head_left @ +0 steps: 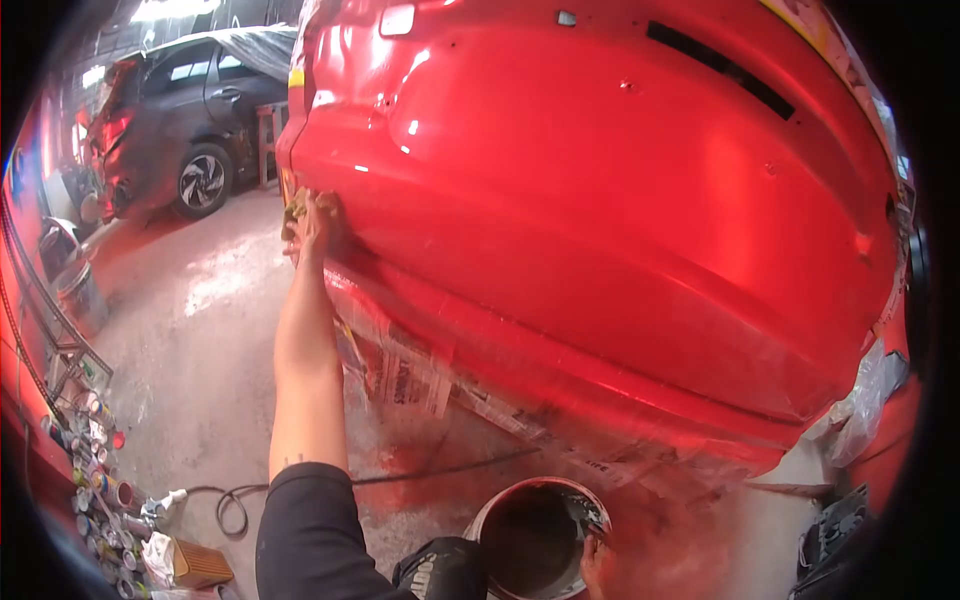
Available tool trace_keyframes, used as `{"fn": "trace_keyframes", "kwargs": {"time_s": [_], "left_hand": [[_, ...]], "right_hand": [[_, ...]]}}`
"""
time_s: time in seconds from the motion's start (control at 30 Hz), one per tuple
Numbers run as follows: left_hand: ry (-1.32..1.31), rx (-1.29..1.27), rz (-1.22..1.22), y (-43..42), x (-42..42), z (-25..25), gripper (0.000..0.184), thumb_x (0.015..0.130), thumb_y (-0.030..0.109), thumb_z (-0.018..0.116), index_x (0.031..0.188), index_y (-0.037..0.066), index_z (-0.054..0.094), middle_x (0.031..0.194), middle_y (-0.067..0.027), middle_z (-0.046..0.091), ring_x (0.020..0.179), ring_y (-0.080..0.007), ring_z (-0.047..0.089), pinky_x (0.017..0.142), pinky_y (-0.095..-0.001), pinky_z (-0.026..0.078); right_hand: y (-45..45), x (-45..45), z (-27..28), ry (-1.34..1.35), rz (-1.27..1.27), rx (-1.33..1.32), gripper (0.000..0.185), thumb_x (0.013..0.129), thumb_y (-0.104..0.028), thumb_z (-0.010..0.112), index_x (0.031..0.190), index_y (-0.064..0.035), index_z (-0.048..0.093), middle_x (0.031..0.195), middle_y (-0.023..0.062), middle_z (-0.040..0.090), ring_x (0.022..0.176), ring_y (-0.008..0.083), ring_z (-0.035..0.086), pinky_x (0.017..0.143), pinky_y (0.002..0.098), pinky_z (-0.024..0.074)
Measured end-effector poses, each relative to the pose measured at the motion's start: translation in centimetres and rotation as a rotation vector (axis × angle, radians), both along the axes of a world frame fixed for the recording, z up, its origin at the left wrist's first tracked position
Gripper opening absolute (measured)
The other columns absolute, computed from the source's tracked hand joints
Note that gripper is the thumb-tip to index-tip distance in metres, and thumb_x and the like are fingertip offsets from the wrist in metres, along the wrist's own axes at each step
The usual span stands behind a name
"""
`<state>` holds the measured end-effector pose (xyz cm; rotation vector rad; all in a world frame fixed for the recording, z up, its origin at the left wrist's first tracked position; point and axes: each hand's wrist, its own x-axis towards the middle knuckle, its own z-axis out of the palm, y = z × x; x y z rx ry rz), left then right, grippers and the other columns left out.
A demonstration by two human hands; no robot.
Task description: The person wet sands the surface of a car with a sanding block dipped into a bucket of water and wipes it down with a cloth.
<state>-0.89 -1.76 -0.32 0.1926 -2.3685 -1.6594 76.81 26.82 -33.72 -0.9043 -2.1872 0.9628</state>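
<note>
My left hand (314, 228) reaches out to the left edge of a large glossy red car body panel (560, 230). Its fingers are closed round a crumpled yellowish-brown cloth (294, 214), which lies against the panel's edge. Down at the bottom, my right hand (595, 565) grips the rim of a bucket (490, 510) with a dark inside. What the bucket contains is hard to make out. Newspaper masking (410, 380) hangs along the panel's lower edge.
A dark car (190, 110), partly under clear plastic, stands at the back left. Several paint cans (95, 490) crowd the lower left beside a brown box (198, 562). A black hose (430, 470) crosses the floor behind the bucket. Clear plastic sheeting (868, 405) hangs at the right.
</note>
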Motion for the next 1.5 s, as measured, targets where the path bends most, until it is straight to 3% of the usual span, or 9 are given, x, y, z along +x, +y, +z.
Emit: {"fn": "trace_keyframes", "kwargs": {"time_s": [0.13,0.17,0.37,0.53,1.0,1.2,1.27,1.43,1.5], "left_hand": [[0.023,0.11,0.256,2.4,-3.7,-2.9,0.09,0.098,0.082,0.023,0.156,0.021,0.053,0.164,-0.0185,0.045,0.158,-0.0447,0.026,0.124,-0.0705,-0.004],[0.018,0.05,0.062,1.1,2.4,-0.4,0.091,0.099,0.082,0.023,0.159,0.018,0.05,0.168,-0.019,0.038,0.16,-0.0421,0.021,0.124,-0.0708,-0.006],[0.184,0.045,0.126,5.9,9.9,-1.0,0.1,0.102,0.076,0.025,0.166,-0.001,0.021,0.173,-0.0237,0.022,0.163,-0.0415,0.006,0.125,-0.0687,-0.005],[0.203,0.159,0.087,10.8,18.4,0.0,0.101,0.104,0.073,0.026,0.166,-0.005,0.014,0.17,-0.0285,0.025,0.161,-0.0448,0.008,0.126,-0.0668,-0.003],[0.188,-0.179,-0.197,23.9,43.3,1.1,0.101,0.106,0.059,0.04,0.158,-0.021,0.008,0.159,-0.0444,0.028,0.148,-0.056,0.033,0.124,-0.0662,0.016],[0.317,-0.083,-0.342,34.3,57.4,-1.0,0.095,0.105,0.04,0.048,0.156,-0.024,0.0,0.155,-0.0496,0.028,0.146,-0.0593,0.033,0.127,-0.0635,0.014],[0.313,0.02,-0.485,37.3,62.1,-1.5,0.096,0.104,0.04,0.049,0.157,-0.021,-0.003,0.158,-0.0491,0.022,0.15,-0.0626,0.022,0.127,-0.0651,0.007],[0.28,0.496,-0.798,39.7,70.3,-1.9,0.082,0.11,0.037,0.042,0.164,-0.011,0.002,0.167,-0.0376,0.021,0.156,-0.0557,0.014,0.128,-0.0603,0.005],[0.274,0.677,-0.864,40.3,70.5,-3.6,0.071,0.113,0.034,0.04,0.166,-0.004,0.013,0.165,-0.0264,0.033,0.15,-0.0412,0.036,0.125,-0.0534,0.023]], "right_hand": [[0.6,1.0,0.4,-0.188,0.012,0.212,0.043,0.107,-0.012,0.052,0.142,0.0133,0.049,0.13,0.0196,0.07,0.122,0.0319,0.066,0.108,0.0379,0.0478],[0.9,0.8,0.2,-0.201,0.015,0.252,0.043,0.107,-0.013,0.052,0.142,0.0132,0.049,0.129,0.0197,0.07,0.122,0.0324,0.066,0.108,0.0384,0.0476],[0.0,0.2,2.5,-0.314,0.043,0.393,0.04,0.108,-0.018,0.05,0.132,0.0117,0.061,0.129,0.024,0.069,0.126,0.0394,0.063,0.113,0.0445,0.0447],[-0.9,-0.4,3.4,-0.319,0.007,0.441,0.029,0.104,-0.017,0.059,0.112,0.0058,0.075,0.128,0.0214,0.071,0.132,0.0412,0.058,0.114,0.0479,0.044],[-1.2,-0.1,2.1,-0.116,-0.046,0.288,0.019,0.098,-0.017,0.067,0.111,-0.0047,0.074,0.117,0.0154,0.073,0.117,0.038,0.067,0.098,0.046,0.0543],[-0.6,0.5,0.6,-0.098,-0.008,0.372,0.022,0.1,-0.022,0.066,0.115,-0.0088,0.074,0.122,0.01,0.073,0.122,0.0334,0.064,0.104,0.0569,0.0493],[-0.6,0.5,0.6,-0.13,-0.011,0.403,0.024,0.101,-0.024,0.064,0.117,-0.0093,0.074,0.124,0.0089,0.072,0.124,0.0326,0.064,0.107,0.0627,0.0463],[-0.5,0.0,-1.3,0.032,-0.044,0.247,0.029,0.102,-0.028,0.061,0.122,-0.0105,0.073,0.126,0.0088,0.071,0.125,0.0305,0.063,0.109,0.075,0.0386],[-0.9,0.5,-0.6,0.0,-0.067,0.368,0.029,0.102,-0.029,0.061,0.122,-0.0111,0.072,0.125,0.0089,0.07,0.125,0.0301,0.063,0.109,0.0777,0.036]]}}
